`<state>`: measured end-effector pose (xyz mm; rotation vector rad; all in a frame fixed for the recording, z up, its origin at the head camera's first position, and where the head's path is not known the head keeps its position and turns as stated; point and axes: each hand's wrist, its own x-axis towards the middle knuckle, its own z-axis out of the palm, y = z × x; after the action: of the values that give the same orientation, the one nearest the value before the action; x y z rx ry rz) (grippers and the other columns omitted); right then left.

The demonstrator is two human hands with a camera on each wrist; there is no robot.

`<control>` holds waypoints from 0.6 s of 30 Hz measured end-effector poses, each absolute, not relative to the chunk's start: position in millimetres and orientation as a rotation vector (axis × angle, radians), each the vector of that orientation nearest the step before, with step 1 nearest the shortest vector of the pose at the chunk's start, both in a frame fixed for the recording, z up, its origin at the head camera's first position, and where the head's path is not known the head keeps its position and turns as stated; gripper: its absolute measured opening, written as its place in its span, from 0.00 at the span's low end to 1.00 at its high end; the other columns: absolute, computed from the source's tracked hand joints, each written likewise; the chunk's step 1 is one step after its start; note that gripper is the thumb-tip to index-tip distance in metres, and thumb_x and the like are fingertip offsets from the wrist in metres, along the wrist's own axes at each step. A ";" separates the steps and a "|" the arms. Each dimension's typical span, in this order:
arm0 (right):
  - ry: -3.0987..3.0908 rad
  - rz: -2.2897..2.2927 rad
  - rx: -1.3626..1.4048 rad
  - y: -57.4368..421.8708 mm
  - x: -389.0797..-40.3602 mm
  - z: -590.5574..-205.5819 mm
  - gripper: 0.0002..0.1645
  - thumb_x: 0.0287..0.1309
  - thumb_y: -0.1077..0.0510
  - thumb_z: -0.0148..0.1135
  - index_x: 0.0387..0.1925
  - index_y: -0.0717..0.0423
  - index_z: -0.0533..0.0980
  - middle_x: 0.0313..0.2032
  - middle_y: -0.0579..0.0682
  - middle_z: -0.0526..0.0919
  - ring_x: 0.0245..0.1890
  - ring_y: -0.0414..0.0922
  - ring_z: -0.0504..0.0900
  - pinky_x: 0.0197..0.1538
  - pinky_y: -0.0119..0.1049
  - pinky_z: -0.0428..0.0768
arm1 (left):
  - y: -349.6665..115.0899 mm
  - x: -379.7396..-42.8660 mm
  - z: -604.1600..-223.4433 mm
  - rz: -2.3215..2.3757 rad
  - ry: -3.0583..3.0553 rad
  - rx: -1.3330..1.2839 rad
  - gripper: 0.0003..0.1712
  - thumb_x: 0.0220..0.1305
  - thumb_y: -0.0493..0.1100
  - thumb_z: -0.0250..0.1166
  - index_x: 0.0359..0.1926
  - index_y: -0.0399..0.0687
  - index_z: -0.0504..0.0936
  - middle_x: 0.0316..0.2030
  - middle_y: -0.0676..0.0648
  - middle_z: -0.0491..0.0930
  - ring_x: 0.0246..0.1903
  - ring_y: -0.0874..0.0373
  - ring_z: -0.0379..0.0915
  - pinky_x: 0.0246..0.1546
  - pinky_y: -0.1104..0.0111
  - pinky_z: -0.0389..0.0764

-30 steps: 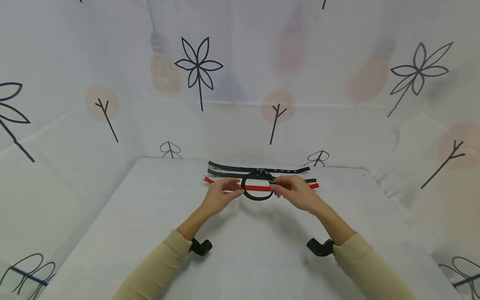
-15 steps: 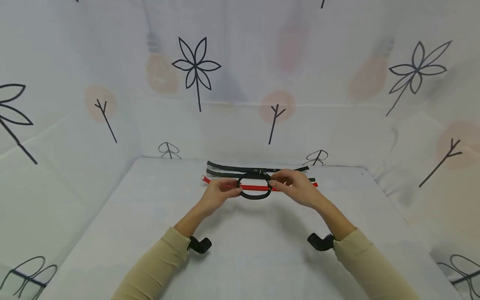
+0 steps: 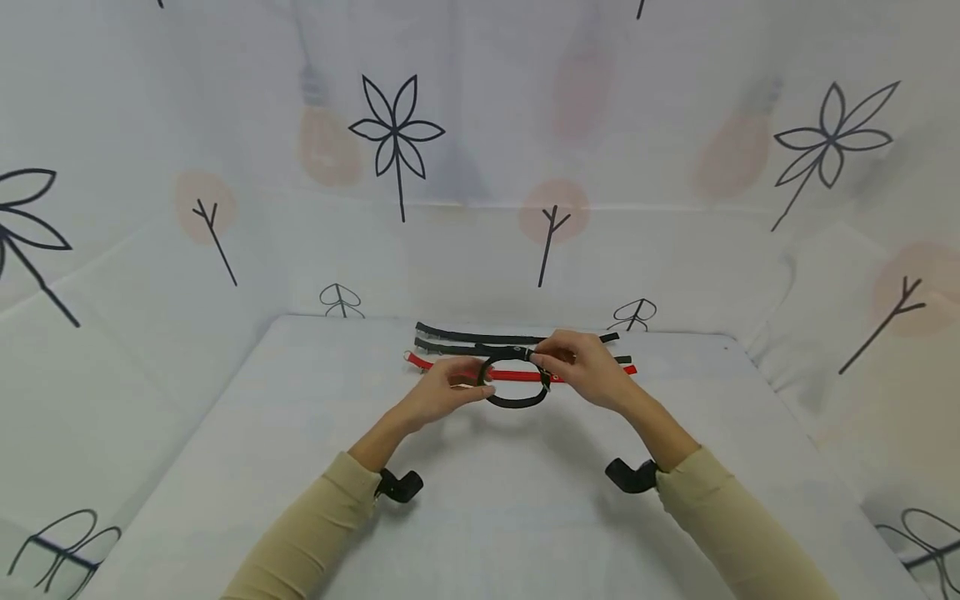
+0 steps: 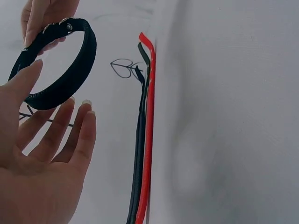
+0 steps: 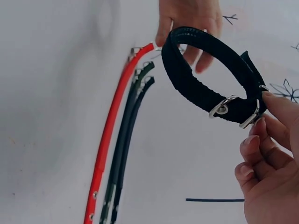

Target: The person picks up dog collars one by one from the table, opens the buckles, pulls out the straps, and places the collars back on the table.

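Observation:
A black collar (image 3: 513, 403), closed into a loop, is held above the table between both hands. My left hand (image 3: 442, 392) holds its left side, the thumb against the band in the left wrist view and the other fingers spread below. With thumb and fingertips my right hand (image 3: 588, 371) pinches the opposite side beside the metal buckle (image 5: 250, 120). A D-ring (image 5: 223, 106) sits on the band close to that buckle. Behind the loop lie a red collar (image 3: 517, 377), a dark green collar (image 3: 450, 348) and another black collar (image 3: 465, 337), stretched out side by side.
The white table (image 3: 480, 517) reaches back to a patterned white cloth wall (image 3: 465, 267), with cloth on both sides too. Black wrist camera mounts (image 3: 401, 487) stick out inward from both sleeves.
My right hand has moved slightly up and left along the collar, and metal hardware now shows below its fingers. The collar has turned a little; my left hand stays on its left side.

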<state>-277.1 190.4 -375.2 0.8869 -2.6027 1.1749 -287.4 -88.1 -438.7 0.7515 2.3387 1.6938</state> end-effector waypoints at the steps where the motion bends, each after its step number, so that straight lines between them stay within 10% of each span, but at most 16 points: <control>1: -2.605 1.183 0.888 190.2 -276.5 -375.7 0.07 0.68 0.57 0.67 0.43 0.53 0.86 0.30 0.45 0.78 0.32 0.47 0.73 0.32 0.34 0.72 | -86.9 -287.5 -438.5 1.687 2.327 0.766 0.28 0.68 0.48 0.71 0.64 0.41 0.78 0.54 0.45 0.83 0.54 0.52 0.80 0.57 0.57 0.80; 11: -2.590 1.174 0.994 183.2 -271.6 -378.3 0.06 0.68 0.56 0.67 0.43 0.50 0.86 0.32 0.43 0.80 0.33 0.45 0.72 0.34 0.36 0.72 | -64.2 -289.5 -433.9 1.876 2.113 0.775 0.21 0.68 0.49 0.71 0.57 0.45 0.82 0.42 0.41 0.83 0.44 0.44 0.79 0.53 0.50 0.77; 18: -2.585 1.104 1.076 177.9 -269.1 -382.4 0.05 0.68 0.56 0.67 0.44 0.48 0.86 0.33 0.40 0.81 0.34 0.43 0.74 0.38 0.41 0.73 | -55.3 -290.5 -435.7 2.077 1.904 0.837 0.12 0.69 0.40 0.70 0.51 0.44 0.86 0.29 0.48 0.80 0.25 0.57 0.64 0.32 0.67 0.70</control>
<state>-269.1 177.9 -382.4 1.0760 -2.5850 1.1037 -290.5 -55.3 -435.7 0.8375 1.9042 2.0772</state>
